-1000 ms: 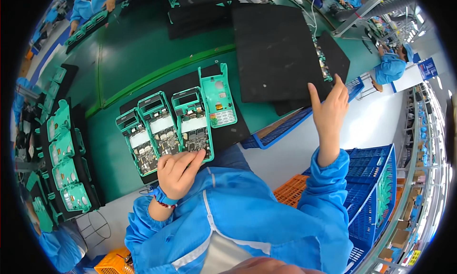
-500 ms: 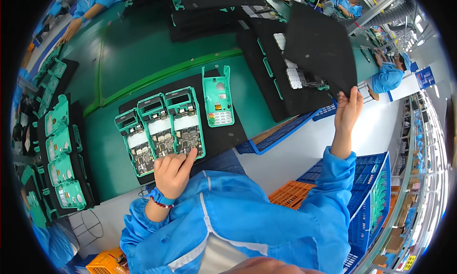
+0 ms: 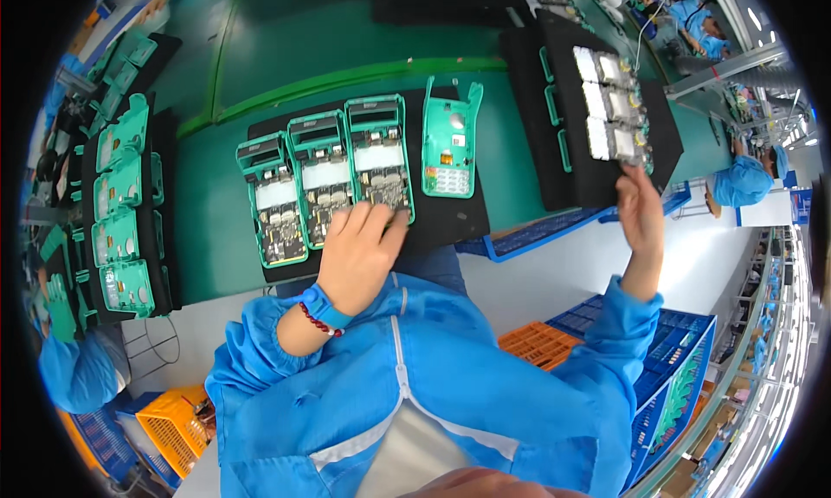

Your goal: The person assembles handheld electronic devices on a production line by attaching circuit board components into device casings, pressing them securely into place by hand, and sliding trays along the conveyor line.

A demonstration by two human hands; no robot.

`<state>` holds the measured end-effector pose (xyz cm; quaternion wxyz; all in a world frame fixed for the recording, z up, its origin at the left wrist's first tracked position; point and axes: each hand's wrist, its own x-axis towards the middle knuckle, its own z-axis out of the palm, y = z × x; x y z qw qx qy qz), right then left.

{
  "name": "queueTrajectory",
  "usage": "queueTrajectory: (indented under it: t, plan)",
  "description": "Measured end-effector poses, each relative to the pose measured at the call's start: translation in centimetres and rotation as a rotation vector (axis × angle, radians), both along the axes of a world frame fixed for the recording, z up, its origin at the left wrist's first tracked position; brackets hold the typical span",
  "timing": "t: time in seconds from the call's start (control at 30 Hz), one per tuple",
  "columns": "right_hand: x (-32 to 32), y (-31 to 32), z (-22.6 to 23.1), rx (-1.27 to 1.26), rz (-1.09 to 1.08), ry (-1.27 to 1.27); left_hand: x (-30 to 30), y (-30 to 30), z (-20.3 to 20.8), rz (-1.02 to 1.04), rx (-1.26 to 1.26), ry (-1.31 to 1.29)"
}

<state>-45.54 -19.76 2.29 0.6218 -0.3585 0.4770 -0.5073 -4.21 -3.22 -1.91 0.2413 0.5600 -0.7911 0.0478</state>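
Observation:
Three green device housings (image 3: 378,165) stand side by side on a black mat (image 3: 441,225), with circuit boards fitted inside. My left hand (image 3: 357,249) lies over the lower end of the right-hand one, fingers bent but apart, gripping nothing visible. Beside them is a single green housing shell (image 3: 448,143) with a white keypad area. Farther right, several white-and-silver circuit board assemblies (image 3: 613,100) lie in a row on black sheeting. At the near end of that row, my right hand (image 3: 640,211) has its fingers drawn together, fingertips by the closest board; what they hold is unclear.
More green shells (image 3: 121,238) stand in a column at the left table side. Along the front edge at right are blue crates (image 3: 666,342) and an orange crate (image 3: 538,346). A yellow-orange crate (image 3: 173,429) sits lower left. A co-worker in blue (image 3: 743,179) works at far right.
The black sheet my right hand held up no longer covers the board assemblies, and that hand has come to their near end. My left hand remains at the right-hand housing. The view has shifted.

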Motion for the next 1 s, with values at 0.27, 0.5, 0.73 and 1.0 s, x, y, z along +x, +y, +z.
queueTrajectory:
  t: [0.27, 0.5, 0.73, 1.0]
  plan:
    - [1.2, -2.6, -0.8, 0.043, -0.055, -0.215, -2.3, 7.2, 12.9, -0.367, -0.081, 0.772]
    - [9.8, 3.4, -0.4, -0.454, -0.258, -0.045, -6.1, 5.6, 13.7, -0.145, -0.437, 0.846]
    - [17.4, 3.9, -3.9, -0.403, 0.158, -0.055, -6.8, 6.7, 14.3, 0.088, -0.158, 1.003]
    - [21.9, 2.0, -8.6, -0.304, 0.168, -0.113, -0.4, 11.8, 13.6, -0.038, -0.208, 0.939]
